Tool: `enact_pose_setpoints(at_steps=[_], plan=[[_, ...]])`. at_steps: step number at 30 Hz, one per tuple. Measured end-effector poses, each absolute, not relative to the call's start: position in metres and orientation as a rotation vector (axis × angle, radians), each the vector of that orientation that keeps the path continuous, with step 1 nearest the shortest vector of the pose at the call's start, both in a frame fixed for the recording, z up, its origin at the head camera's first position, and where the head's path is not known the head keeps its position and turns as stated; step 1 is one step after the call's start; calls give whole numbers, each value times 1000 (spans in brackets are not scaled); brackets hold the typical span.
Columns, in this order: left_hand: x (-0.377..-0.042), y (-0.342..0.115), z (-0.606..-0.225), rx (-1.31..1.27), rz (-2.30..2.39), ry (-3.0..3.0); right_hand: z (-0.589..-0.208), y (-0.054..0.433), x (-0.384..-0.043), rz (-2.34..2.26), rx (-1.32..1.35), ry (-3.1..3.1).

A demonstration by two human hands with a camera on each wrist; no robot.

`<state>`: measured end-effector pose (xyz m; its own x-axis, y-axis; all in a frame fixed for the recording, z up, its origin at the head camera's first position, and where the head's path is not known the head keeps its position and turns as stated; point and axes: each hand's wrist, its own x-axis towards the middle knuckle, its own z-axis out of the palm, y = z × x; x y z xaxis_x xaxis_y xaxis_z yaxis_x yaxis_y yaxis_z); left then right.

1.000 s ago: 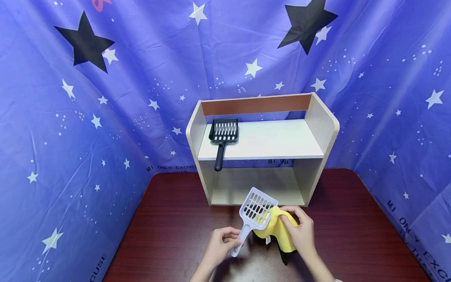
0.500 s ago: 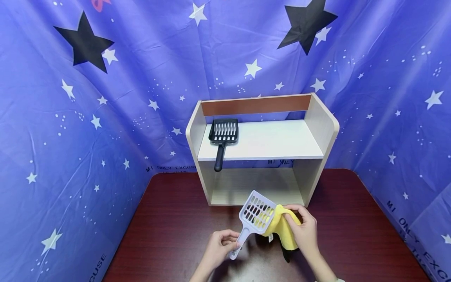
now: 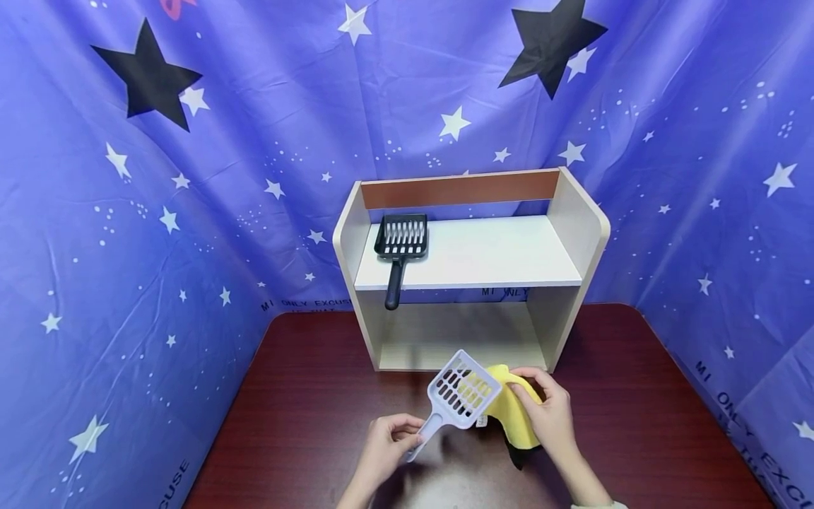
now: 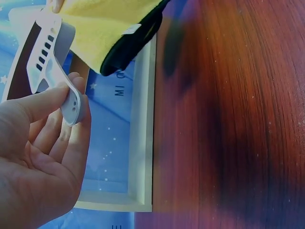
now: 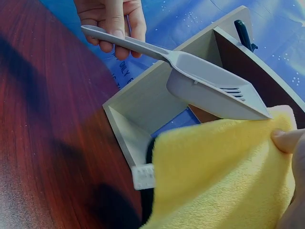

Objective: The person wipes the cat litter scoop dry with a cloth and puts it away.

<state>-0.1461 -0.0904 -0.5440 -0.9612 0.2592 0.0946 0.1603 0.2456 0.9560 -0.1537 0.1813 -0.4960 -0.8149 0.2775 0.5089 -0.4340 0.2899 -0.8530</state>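
Note:
A pale grey slotted litter scoop (image 3: 447, 416) is held up over the table, its head pointing away and to the right. The left hand (image 3: 383, 444) pinches its handle (image 4: 72, 106) between thumb and fingers. Yellow shows through the slots, where part of a yellow cleaning cloth (image 3: 516, 418) lies behind the scoop's head. My right hand (image 3: 552, 413) pinches the upper part of this cloth, which hangs down with a black underside and a white tag (image 5: 143, 177). In the right wrist view, the cloth's upper edge meets the tip of the scoop (image 5: 214, 98); contact is hard to judge.
Behind the hands stands a two-level wooden shelf (image 3: 598, 233) on a dark red table (image 3: 305, 417). A black litter scoop (image 3: 396, 279) lies at the left of its upper board, the handle jutting over the front edge. Blue star-printed curtains (image 3: 267, 141) surround the table.
The pale scoop has shifted slightly lower, and its head has turned a little. Against it, the cloth has moved from the head's right edge to behind its slots. Both hands keep their hold.

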Motion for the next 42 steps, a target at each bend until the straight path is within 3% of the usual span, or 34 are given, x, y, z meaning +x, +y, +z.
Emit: enact_pose_setpoints(at_steps=[11,20,35,42], plan=[[-147,-88,-542,442,1815,2433,-508,180,-155,1484,322,-2074],[-148,-83,-536,405,1860,2403,-534,190,-162,1510,284,-2099],[-158,-81,-526,379,1888,2437,-522,193,-148,1402,322,-2108],[-163,-82,-519,387,1885,2465,-541,207,-152,1401,332,-2120]])
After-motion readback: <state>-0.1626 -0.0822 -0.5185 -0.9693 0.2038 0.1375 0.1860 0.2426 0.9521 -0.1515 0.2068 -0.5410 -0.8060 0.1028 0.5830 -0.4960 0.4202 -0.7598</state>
